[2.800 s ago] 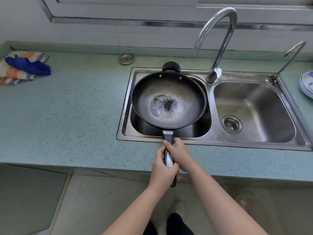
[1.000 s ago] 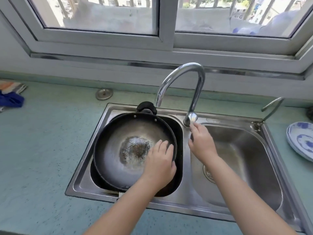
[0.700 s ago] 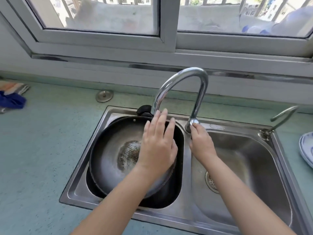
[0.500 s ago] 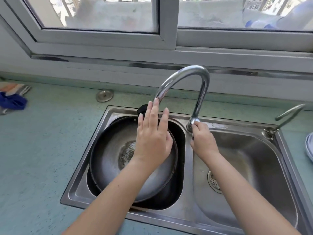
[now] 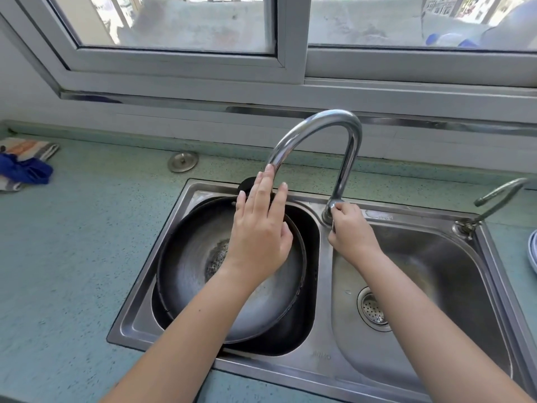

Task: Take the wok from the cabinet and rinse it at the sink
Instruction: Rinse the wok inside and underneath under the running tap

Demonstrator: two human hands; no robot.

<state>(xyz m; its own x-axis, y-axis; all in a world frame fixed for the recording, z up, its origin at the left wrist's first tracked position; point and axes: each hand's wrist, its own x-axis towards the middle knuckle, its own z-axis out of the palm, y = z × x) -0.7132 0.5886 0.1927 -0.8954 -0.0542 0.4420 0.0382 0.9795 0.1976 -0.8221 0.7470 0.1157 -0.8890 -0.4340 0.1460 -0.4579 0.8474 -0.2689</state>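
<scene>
Head view: wok (image 5: 194,257) sits in the sink's (image 5: 319,357) left basin. Left hand (image 5: 258,237) is flat above it, fingers straight, fingertips at the faucet (image 5: 319,122) spout. Right hand (image 5: 350,231) grips the faucet base, fingers curled.

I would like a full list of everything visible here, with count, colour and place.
wok: 1, dark grey, in sink's left basin
sink: 1, steel, two basins, in the counter
faucet: 1, chrome, behind the basins' divider
small tap: 1, metal, sink's right rear corner
strainer: 1, steel, right basin's drain
metal disc: 1, silver, counter behind sink
cloths: 2, blue and striped, counter's far left
plate: 1, white-blue, right edge
counter: 1, green, around the sink
window: 1, white frame, above
left hand: 1, open over wok, fingertips at spout
right hand: 1, gripping faucet's base
</scene>
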